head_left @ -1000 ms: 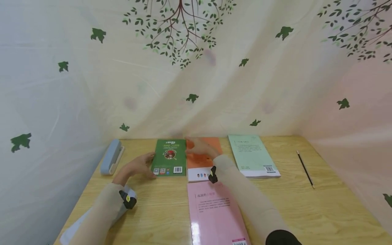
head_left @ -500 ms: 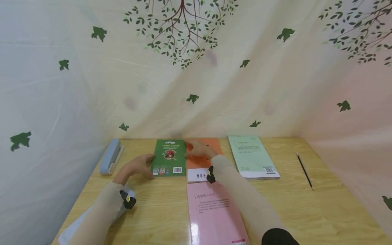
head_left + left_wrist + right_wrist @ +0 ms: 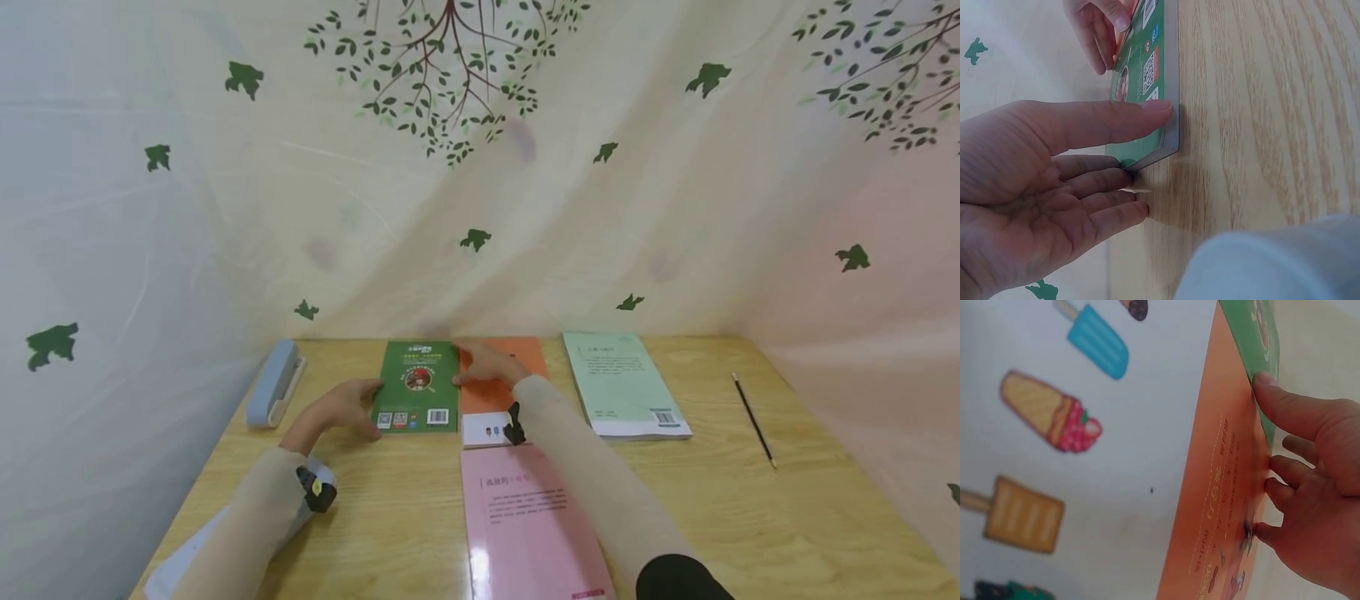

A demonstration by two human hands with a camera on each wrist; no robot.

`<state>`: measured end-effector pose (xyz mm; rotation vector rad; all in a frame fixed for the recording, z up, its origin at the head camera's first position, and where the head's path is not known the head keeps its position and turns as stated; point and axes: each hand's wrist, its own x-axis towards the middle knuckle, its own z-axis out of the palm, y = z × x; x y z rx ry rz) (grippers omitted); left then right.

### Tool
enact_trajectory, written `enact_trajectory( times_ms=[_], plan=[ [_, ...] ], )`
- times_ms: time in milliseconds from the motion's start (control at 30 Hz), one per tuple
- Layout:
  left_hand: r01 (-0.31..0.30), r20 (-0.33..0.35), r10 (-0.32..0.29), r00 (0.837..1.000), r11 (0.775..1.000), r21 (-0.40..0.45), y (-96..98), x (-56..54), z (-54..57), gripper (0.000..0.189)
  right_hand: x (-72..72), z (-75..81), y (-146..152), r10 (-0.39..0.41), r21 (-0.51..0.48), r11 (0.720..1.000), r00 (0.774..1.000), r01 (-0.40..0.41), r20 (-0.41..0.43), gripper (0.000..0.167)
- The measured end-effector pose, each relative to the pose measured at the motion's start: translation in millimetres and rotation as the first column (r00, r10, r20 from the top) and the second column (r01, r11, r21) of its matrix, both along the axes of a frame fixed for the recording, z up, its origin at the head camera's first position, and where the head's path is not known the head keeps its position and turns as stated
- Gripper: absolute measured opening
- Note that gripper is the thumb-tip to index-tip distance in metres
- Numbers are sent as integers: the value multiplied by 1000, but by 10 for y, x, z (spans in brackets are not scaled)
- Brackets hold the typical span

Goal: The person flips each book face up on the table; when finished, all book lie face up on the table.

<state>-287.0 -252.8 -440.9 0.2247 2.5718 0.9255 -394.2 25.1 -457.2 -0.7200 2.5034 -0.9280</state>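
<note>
A green book lies flat at the back of the table, directly left of an orange and white book. At its left edge is my left hand; in the left wrist view the thumb lies along the near corner and the other fingers are by the side edge, fairly straight. My right hand reaches over the orange book. Its thumb touches the seam between the two books, and the other fingers extend to the far part of the orange cover. Below the orange book lies a pink book.
A mint-green book lies at the back right, with a black pencil farther right. A blue and white stapler-like object stands at the back left. Some pale bluish-white thing is partly under my left forearm. A printed curtain hangs behind.
Both hands stay at the green book's sides almost without moving; the right thumb has come down slightly beside its right edge. The head view shifts slightly.
</note>
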Motion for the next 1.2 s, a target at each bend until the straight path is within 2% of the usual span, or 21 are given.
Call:
enact_trajectory(
  times_ms=[100,267,500,600,933,1200],
  plan=[
    [-5,3,5,1000,1000,1,-4,3,4,102,-13,5,-10,9,9,1000,1000,-9,-6,87],
    [-4,-4,4,1000,1000,1,-19,33,-3,103,-37,-25,-22,0,-2,1000,1000,0,30,87],
    [-8,-10,8,1000,1000,-12,-34,38,-76,102,-107,-86,-49,5,37,999,1000,-5,9,90],
    [-8,-25,8,1000,1000,-11,-25,35,-85,101,-133,-89,-47,-2,8,1000,1000,2,26,91],
    [-39,-31,39,999,999,-13,1,56,-67,96,-169,-69,-35,3,-19,1000,999,-2,33,87],
    [-3,-36,1,999,999,-55,-22,46,-28,91,-206,-30,-12,-2,20,1000,998,0,58,97]
  ],
)
